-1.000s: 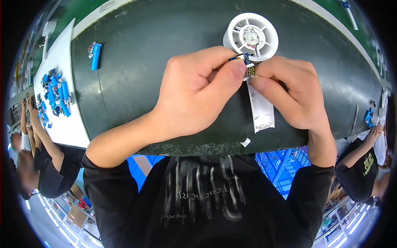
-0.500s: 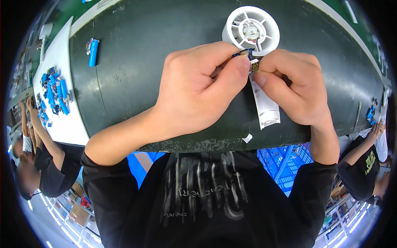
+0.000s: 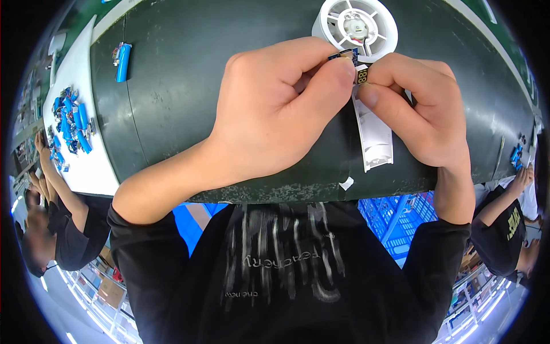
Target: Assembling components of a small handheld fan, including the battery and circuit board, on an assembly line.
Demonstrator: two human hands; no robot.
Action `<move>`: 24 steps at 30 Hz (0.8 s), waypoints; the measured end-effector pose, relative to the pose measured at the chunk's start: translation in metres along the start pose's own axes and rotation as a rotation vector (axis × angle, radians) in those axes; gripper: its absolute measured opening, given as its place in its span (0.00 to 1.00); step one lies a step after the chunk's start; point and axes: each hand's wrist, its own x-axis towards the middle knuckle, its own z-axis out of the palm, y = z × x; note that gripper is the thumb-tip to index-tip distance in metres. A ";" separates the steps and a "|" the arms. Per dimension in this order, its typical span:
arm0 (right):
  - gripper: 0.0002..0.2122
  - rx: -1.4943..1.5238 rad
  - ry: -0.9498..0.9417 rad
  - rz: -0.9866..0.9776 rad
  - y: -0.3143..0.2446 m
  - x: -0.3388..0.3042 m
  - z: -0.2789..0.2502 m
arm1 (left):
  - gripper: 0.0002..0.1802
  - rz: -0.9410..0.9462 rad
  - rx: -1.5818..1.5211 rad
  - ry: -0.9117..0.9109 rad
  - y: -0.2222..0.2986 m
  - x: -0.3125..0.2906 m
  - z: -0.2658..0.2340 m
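My left hand [image 3: 275, 109] pinches a small blue circuit board [image 3: 353, 54] between thumb and forefinger; most of the board is covered by the fingers. Close beside it, my right hand [image 3: 421, 109] has thumb and forefinger closed on a small black digit display [image 3: 362, 75] with yellowish segments. Whether board and display are joined cannot be made out. Just beyond the fingers lies a round white fan housing [image 3: 389, 33] with spokes and a motor in its centre. An open white handle shell [image 3: 376, 135] stretches toward me below the hands; its upper end is hidden.
On the dark work surface [image 3: 172, 114] a blue battery cell with a board [image 3: 122, 63] lies far left. A white sheet [image 3: 100, 166] carries a pile of blue cells [image 3: 74, 123]. A white scrap [image 3: 346, 183] lies near the front edge, above a blue crate [image 3: 395, 223]. People work at both sides.
Fan housing, handle shell and both hands appear slightly farther up and to the right. The pinch of each hand stays the same.
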 end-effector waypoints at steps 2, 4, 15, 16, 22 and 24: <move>0.04 0.006 0.001 -0.006 0.000 0.000 0.000 | 0.12 0.006 0.002 -0.003 -0.001 0.000 0.000; 0.05 0.014 -0.003 0.012 -0.001 -0.001 -0.001 | 0.12 0.015 0.002 -0.007 -0.002 0.000 0.001; 0.06 0.054 -0.003 -0.006 0.000 0.000 0.000 | 0.13 0.053 0.026 0.003 -0.004 -0.002 0.002; 0.06 0.059 0.013 -0.011 0.001 0.000 0.000 | 0.13 0.052 0.025 0.002 -0.004 -0.002 0.002; 0.06 0.060 -0.010 0.047 -0.003 0.000 -0.001 | 0.13 0.009 -0.018 -0.015 -0.003 0.000 0.000; 0.06 0.057 -0.014 0.040 -0.002 0.001 -0.001 | 0.13 0.024 -0.043 -0.012 -0.004 0.000 0.000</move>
